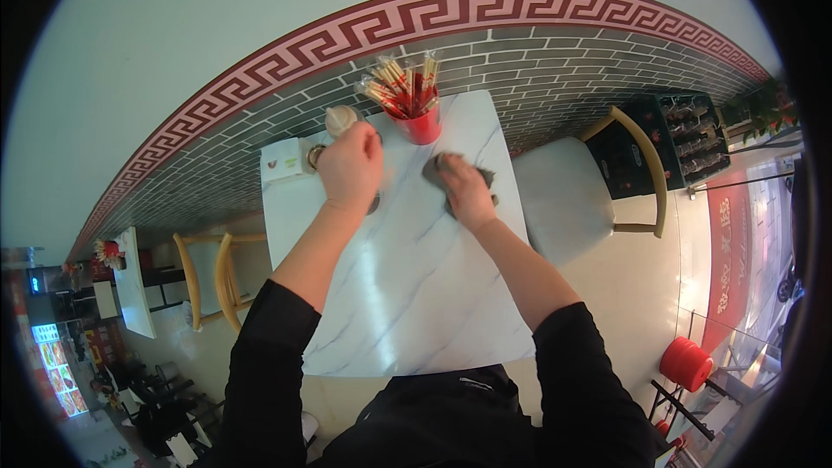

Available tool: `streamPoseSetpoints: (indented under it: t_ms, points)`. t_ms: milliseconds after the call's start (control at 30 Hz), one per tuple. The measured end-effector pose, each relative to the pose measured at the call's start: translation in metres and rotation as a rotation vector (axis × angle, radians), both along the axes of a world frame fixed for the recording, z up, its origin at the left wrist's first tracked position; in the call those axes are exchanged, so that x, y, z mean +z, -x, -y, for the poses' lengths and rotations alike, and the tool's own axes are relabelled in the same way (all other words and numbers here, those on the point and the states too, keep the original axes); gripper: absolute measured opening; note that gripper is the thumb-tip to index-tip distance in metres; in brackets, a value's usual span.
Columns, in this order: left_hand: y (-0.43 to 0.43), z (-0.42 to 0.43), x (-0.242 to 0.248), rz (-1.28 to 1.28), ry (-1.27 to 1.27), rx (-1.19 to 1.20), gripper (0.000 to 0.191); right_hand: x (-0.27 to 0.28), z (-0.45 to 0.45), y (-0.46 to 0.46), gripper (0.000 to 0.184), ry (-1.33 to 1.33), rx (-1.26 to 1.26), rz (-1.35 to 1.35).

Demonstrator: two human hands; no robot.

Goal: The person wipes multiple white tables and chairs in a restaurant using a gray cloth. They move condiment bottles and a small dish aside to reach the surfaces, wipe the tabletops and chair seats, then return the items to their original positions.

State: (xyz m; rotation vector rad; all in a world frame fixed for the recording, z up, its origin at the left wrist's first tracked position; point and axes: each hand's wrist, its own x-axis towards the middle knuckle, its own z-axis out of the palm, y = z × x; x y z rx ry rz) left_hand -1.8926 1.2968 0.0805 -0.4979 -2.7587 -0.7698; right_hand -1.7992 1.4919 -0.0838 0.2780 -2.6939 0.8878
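Observation:
On the white marble-patterned table (416, 286), my right hand (469, 192) holds a dark grey cloth (437, 172) flat against the top, with folds showing on both sides of the fingers. My left hand (351, 166) is raised over the back left part of the table, fingers curled. A small round dark item (374, 203) shows partly behind that wrist; whether the hand grips it is hidden. Beyond the left hand stands a bottle with a pale pointed cap (339, 120). A round metallic-rimmed item (316, 156) is beside its knuckles, next to a white tissue box (283, 161).
A red cup (421, 127) of wrapped chopsticks stands at the table's back edge, by the grey brick-pattern wall (539, 55). A wooden-backed chair (562, 195) adjoins the right side, near a dark bottle crate (650, 149). Another chair (211, 279) stands left.

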Motion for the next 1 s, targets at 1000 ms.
streamPoseSetpoints:
  t_ms: [1000]
  points:
    - [0.044, 0.025, -0.010, 0.098, 0.250, 0.341, 0.077, 0.025, 0.043, 0.001, 0.049, -0.027, -0.025, 0.124]
